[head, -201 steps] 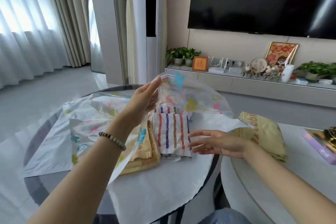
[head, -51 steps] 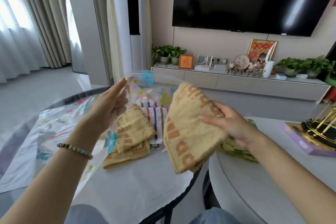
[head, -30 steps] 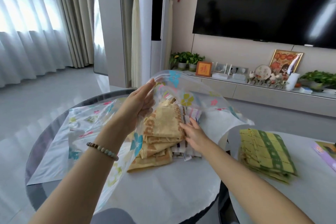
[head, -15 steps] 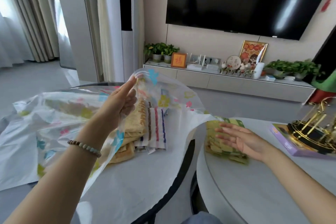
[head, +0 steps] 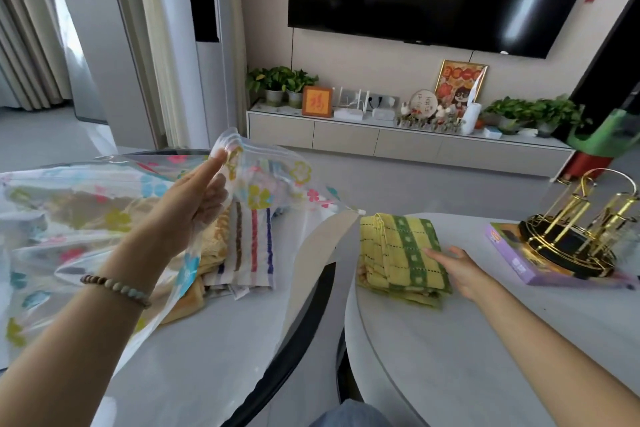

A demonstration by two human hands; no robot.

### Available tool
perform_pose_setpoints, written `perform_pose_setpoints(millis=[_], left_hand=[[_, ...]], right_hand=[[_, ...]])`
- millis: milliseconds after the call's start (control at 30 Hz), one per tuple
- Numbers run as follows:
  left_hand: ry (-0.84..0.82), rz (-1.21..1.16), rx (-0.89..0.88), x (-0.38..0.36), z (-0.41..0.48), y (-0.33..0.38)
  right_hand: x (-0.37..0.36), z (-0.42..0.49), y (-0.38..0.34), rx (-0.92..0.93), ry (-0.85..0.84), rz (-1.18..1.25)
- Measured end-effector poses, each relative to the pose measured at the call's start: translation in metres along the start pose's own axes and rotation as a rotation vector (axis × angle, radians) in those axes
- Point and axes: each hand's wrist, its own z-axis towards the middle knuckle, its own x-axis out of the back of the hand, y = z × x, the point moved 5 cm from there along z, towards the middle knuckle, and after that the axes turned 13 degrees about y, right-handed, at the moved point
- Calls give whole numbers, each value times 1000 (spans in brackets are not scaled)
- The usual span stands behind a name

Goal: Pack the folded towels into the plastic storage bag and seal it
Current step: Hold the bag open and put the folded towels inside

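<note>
Entry, packing in progress: we count the plastic storage bag (head: pixel 86 204) lying across the left round table (head: pixel 207 374), its mouth turned to that table's right edge and not yet sealed. Packed so far: a striped towel (head: pixel 252 246) just inside the mouth, with orange towels (head: pixel 207 253) stacked beside it towards the bag's deeper end. Outstanding: one folded green-checked towel (head: pixel 401 253), lying near the far left edge of the right table (head: pixel 450 374), well outside the bag. Left hand (head: pixel 194 204): raised over the packed stack, fingers close together and nearly straight, pinching the bag's upper lip against the thumb (as far as we can tell through the film) so that the mouth gapes. Right hand (head: pixel 460 267): flat on the near right side of the green-checked towel, fingers straight and together, gripping nothing as yet. We judge the task more than half done: this last towel must go in, then the seal must be closed. Room: the towel's way runs left across the narrow gap between the two tables, where the bag's lower sheet overhangs its table's right edge and could snag. A purple box (head: pixel 512 260) and a gold rack (head: pixel 581 229) stand at the right table's far right, well apart from that path
</note>
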Motion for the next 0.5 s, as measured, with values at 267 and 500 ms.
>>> perform_pose_setpoints(millis=[267, 500], left_hand=[[34, 39, 8, -10, 5, -8], [29, 70, 19, -7, 6, -7]], right_hand=[[-14, 27, 6, -9, 42, -117], [-14, 40, 0, -55, 39, -72]])
